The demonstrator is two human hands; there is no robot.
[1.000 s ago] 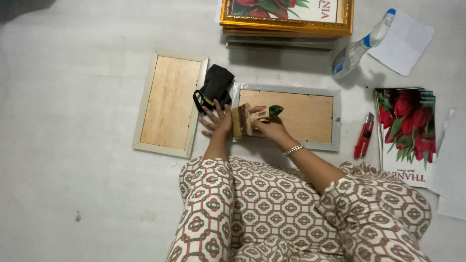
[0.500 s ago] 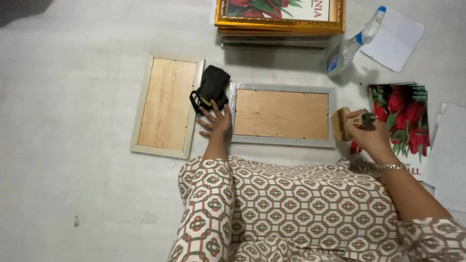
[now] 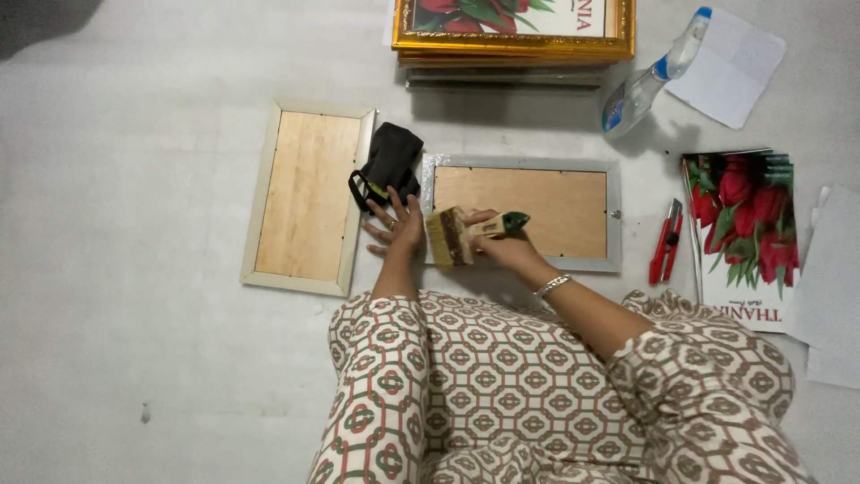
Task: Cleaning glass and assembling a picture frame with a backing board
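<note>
A silver picture frame (image 3: 613,215) lies face down on the floor in front of me, its brown backing board up. My right hand (image 3: 503,247) grips a wide paintbrush (image 3: 452,235) with a green handle, bristles resting on the frame's left end. My left hand (image 3: 399,229) lies flat with fingers spread on the floor at the frame's left edge, touching a black pouch (image 3: 388,164).
A second face-down frame (image 3: 307,195) lies to the left. Stacked gold frames (image 3: 512,31) sit at the top, with a spray bottle (image 3: 645,81) and white paper (image 3: 730,64) beside them. A red cutter (image 3: 665,242) and flower prints (image 3: 739,229) lie on the right.
My right hand has carried the brush from beyond the frame's right end back to its left end. The left hand stays in place.
</note>
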